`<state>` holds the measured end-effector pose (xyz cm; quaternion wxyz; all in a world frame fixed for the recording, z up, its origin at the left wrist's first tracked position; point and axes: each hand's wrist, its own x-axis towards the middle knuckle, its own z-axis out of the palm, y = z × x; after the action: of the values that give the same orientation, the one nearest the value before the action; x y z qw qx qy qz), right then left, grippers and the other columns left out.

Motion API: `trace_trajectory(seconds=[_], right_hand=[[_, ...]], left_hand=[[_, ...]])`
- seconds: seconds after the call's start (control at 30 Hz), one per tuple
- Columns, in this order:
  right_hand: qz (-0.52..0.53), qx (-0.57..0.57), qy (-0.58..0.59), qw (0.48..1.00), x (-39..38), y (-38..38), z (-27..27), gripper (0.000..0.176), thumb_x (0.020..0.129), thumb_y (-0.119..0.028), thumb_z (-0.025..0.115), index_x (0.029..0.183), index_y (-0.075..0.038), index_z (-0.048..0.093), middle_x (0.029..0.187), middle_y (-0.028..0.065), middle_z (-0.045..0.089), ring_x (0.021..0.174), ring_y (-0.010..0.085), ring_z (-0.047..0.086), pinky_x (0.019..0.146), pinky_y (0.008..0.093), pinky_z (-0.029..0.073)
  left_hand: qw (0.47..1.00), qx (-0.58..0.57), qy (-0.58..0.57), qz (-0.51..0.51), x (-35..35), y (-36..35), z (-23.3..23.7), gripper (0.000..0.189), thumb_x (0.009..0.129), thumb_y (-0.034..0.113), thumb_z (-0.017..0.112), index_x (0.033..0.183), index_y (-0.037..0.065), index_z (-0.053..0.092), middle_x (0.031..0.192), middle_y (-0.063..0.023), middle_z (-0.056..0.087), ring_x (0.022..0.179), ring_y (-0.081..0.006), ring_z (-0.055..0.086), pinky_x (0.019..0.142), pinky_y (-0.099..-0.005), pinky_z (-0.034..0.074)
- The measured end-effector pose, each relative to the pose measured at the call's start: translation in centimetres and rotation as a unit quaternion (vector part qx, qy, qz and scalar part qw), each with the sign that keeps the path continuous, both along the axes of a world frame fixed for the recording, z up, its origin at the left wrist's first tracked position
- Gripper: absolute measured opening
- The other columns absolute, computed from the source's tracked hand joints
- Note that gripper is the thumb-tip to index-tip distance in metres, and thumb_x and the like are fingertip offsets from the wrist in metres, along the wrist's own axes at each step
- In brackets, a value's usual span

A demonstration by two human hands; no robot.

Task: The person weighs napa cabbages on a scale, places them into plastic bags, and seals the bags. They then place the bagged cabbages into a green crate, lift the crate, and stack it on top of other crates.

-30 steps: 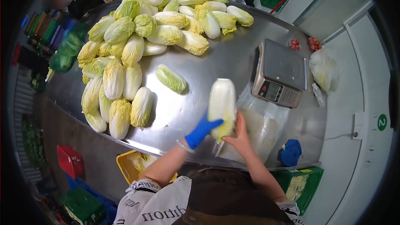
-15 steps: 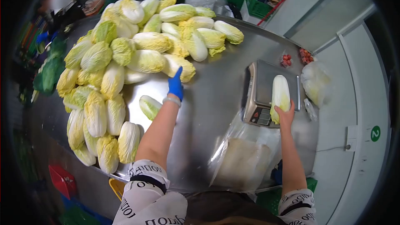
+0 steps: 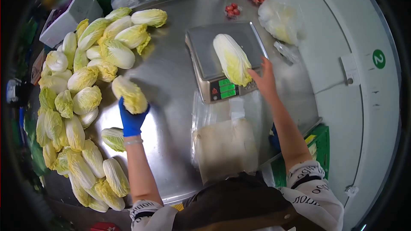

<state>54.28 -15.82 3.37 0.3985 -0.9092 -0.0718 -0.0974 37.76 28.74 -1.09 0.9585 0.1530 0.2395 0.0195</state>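
Note:
My left hand (image 3: pixel 130 117), in a blue glove, grips a napa cabbage (image 3: pixel 129 95) just right of the cabbage pile (image 3: pixel 81 90) on the steel table (image 3: pixel 167 77). One napa cabbage (image 3: pixel 232 59) lies on the pan of a digital scale (image 3: pixel 222 60) whose display is lit green. My bare right hand (image 3: pixel 265 79) rests at the near end of that cabbage, beside the scale's front right corner.
A stack of clear plastic bags (image 3: pixel 224 143) lies at the table's near edge. A lone cabbage (image 3: pixel 113 138) lies by my left forearm. Small red fruits (image 3: pixel 231 10) and a filled plastic bag (image 3: pixel 280 19) sit beyond the scale. A green crate (image 3: pixel 319 145) stands below right.
My left hand has taken a cabbage from the pile and drawn it back. The cabbage now lies flat on the scale with my right hand at its end. The view shifted left.

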Motion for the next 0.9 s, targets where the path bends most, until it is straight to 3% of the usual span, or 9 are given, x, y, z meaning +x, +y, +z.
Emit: trace_trajectory(seconds=[0.1,0.2,0.27,0.33,0.4,0.6,0.73,0.8,0.9], right_hand=[[0.039,-0.093,-0.014,0.995,0.9,3.7,1.0,0.083,0.072,-0.033,0.077,0.136,0.0,0.035,0.131,0.0234,0.045,0.119,0.0388,0.047,0.1,0.044,0.039],[0.022,-0.033,0.142,0.989,2.9,5.6,0.1,0.086,0.069,-0.031,0.079,0.136,0.0,0.034,0.127,0.024,0.049,0.114,0.0402,0.051,0.097,0.044,0.041],[0.03,0.112,0.217,0.969,4.0,4.3,-0.3,0.087,0.069,-0.025,0.078,0.139,-0.003,0.031,0.122,0.02,0.054,0.11,0.0332,0.056,0.093,0.0396,0.045],[0.037,0.324,0.323,0.888,4.1,2.0,0.5,0.085,0.072,-0.022,0.076,0.141,-0.005,0.029,0.119,0.0173,0.056,0.11,0.0284,0.056,0.093,0.0374,0.046],[0.041,0.413,0.352,0.839,1.9,-0.7,0.0,0.083,0.074,-0.019,0.074,0.142,-0.005,0.028,0.122,0.0145,0.054,0.112,0.0253,0.055,0.093,0.0363,0.046],[0.035,0.556,0.382,0.737,-13.7,-5.2,0.0,0.081,0.077,-0.014,0.071,0.144,-0.006,0.025,0.137,0.0111,0.042,0.126,0.0235,0.043,0.103,0.037,0.038],[0.038,0.454,0.384,0.803,-22.8,-5.1,0.1,0.087,0.074,-0.015,0.073,0.145,-0.005,0.024,0.14,0.0134,0.037,0.131,0.0261,0.036,0.108,0.0365,0.03],[0.048,0.412,0.361,0.835,-26.8,-4.6,-1.5,0.089,0.073,-0.016,0.075,0.144,-0.003,0.024,0.141,0.0154,0.036,0.132,0.0273,0.035,0.109,0.0371,0.028],[0.052,0.332,0.317,0.887,-31.1,-3.1,-4.7,0.09,0.073,-0.014,0.076,0.145,-0.002,0.022,0.142,0.0175,0.035,0.133,0.0283,0.033,0.11,0.0378,0.027]], left_hand=[[0.998,0.043,0.013,-0.045,1.0,-6.1,1.4,0.053,0.086,0.03,0.061,0.132,0.009,0.043,0.126,-0.01,0.052,0.112,-0.0272,0.053,0.094,-0.0462,0.046],[0.971,0.195,0.0,-0.138,5.0,-10.5,4.6,0.058,0.081,0.021,0.065,0.131,0.003,0.044,0.119,-0.012,0.056,0.107,-0.0248,0.057,0.091,-0.0394,0.048],[0.928,0.328,-0.033,-0.17,8.9,-13.2,6.4,0.056,0.079,0.016,0.067,0.128,0.001,0.046,0.114,-0.0117,0.058,0.104,-0.023,0.058,0.089,-0.0347,0.048],[0.898,0.402,-0.028,-0.177,12.5,-15.4,6.3,0.059,0.072,0.014,0.074,0.122,-0.001,0.048,0.112,-0.0122,0.06,0.102,-0.022,0.059,0.087,-0.0335,0.048],[0.855,0.478,-0.05,-0.196,15.2,-17.2,5.5,0.069,0.068,0.02,0.078,0.125,-0.002,0.047,0.112,-0.0148,0.06,0.103,-0.0244,0.059,0.087,-0.0352,0.048],[0.556,0.815,0.084,-0.141,14.9,-22.2,3.4,0.096,0.061,0.04,0.084,0.135,-0.002,0.039,0.127,-0.0236,0.05,0.113,-0.0333,0.054,0.091,-0.0431,0.047],[0.544,0.838,-0.029,0.019,9.7,-20.9,2.5,0.077,0.078,0.035,0.073,0.139,0.004,0.038,0.128,-0.0185,0.049,0.11,-0.0315,0.053,0.094,-0.0423,0.043],[0.693,0.721,-0.007,0.007,4.1,-20.0,2.8,0.057,0.086,0.023,0.067,0.134,0.001,0.044,0.12,-0.0131,0.054,0.1,-0.0229,0.055,0.089,-0.035,0.045],[0.777,0.621,0.101,-0.02,-6.0,-18.3,-0.6,0.032,0.092,0.02,0.058,0.116,-0.002,0.058,0.1,-0.007,0.062,0.083,-0.0124,0.055,0.077,-0.0261,0.046]])
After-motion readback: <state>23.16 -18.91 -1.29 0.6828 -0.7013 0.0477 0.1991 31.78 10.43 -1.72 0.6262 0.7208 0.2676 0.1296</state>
